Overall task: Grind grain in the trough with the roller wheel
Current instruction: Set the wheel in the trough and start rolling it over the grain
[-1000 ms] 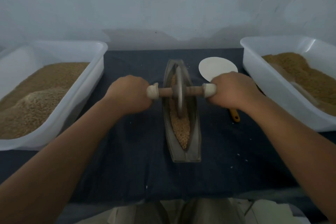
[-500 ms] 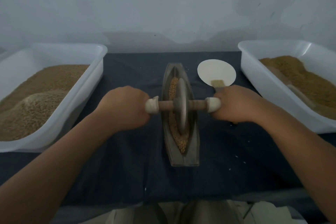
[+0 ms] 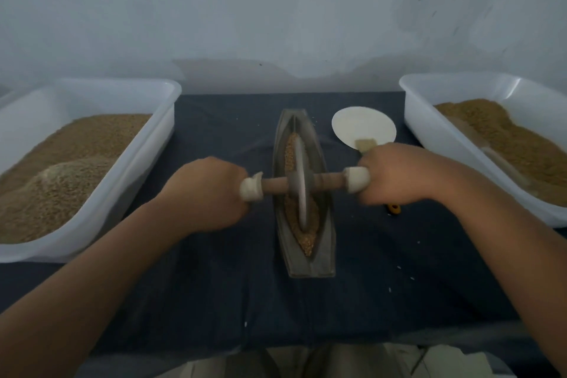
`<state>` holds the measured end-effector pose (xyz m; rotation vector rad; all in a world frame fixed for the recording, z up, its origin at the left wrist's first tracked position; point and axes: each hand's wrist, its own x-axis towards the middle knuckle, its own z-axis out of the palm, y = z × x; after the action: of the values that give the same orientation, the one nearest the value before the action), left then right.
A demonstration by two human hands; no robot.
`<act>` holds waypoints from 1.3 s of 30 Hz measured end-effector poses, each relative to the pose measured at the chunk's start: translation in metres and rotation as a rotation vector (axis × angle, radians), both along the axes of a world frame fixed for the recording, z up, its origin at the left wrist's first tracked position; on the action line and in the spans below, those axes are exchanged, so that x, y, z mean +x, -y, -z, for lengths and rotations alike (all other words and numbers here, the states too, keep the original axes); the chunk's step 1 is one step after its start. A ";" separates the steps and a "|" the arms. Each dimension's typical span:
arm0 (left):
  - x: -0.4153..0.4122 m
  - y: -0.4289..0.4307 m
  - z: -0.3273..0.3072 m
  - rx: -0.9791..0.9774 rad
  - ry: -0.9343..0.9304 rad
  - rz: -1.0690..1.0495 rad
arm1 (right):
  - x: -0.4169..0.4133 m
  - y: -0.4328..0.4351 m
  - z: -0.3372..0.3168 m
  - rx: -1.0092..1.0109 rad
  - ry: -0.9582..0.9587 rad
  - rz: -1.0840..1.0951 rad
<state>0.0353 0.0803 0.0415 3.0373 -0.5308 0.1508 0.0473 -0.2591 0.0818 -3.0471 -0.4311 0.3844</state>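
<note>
Grey metal roller wheel [image 3: 299,184] upright in brown grain [image 3: 306,242] within the boat-shaped grey trough [image 3: 325,224], mid-worktop [image 3: 214,301]; left hand [image 3: 205,193] and right hand [image 3: 395,173], grips clamped on its white-capped axle ends [image 3: 357,179]. Likely heavy, rigid.

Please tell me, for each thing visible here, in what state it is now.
trough: lies on the cloth, partly filled.
grain: spread along the trough.
roller wheel: upright in the trough, on the grain.
left hand: grips the wheel's left handle.
right hand: grips the wheel's right handle.
left tub: open, partly full of grain.
right tub: open, partly full of grain.
white scoop: empty, flat on the cloth.
</note>
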 end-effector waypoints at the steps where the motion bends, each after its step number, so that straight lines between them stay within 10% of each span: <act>1: -0.005 -0.001 0.001 -0.001 0.020 0.009 | -0.004 0.001 -0.002 0.009 -0.050 -0.006; 9: 0.073 0.027 -0.004 -0.005 0.088 -0.229 | 0.053 -0.020 0.025 -0.070 0.665 0.075; 19: -0.003 -0.001 -0.007 0.037 -0.007 0.035 | -0.011 0.002 0.000 0.023 -0.041 -0.002; 28: 0.081 0.034 -0.021 0.086 0.122 -0.184 | 0.051 -0.014 0.037 0.017 0.563 0.181; 39: -0.011 0.001 -0.008 0.076 0.080 0.045 | -0.017 0.003 -0.002 0.032 -0.050 0.014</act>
<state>0.0245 0.0793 0.0499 3.1013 -0.6237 0.2566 0.0304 -0.2625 0.0839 -3.0011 -0.4084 0.4475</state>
